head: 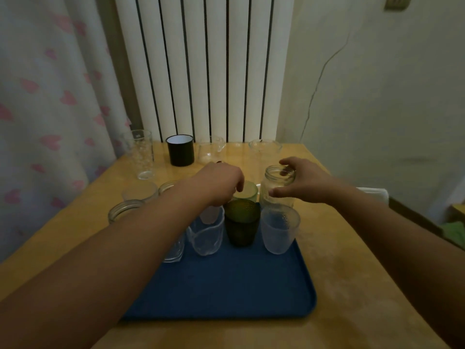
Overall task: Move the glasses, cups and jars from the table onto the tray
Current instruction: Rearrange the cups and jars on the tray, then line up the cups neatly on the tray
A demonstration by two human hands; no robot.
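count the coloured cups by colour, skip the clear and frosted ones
black mug: 1
dark green glass: 1
light green cup: 1
total: 3

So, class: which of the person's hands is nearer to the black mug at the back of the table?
Left. The left hand reaches over the tray's far end, just in front of the black mug. The right hand holds a clear jar further right.
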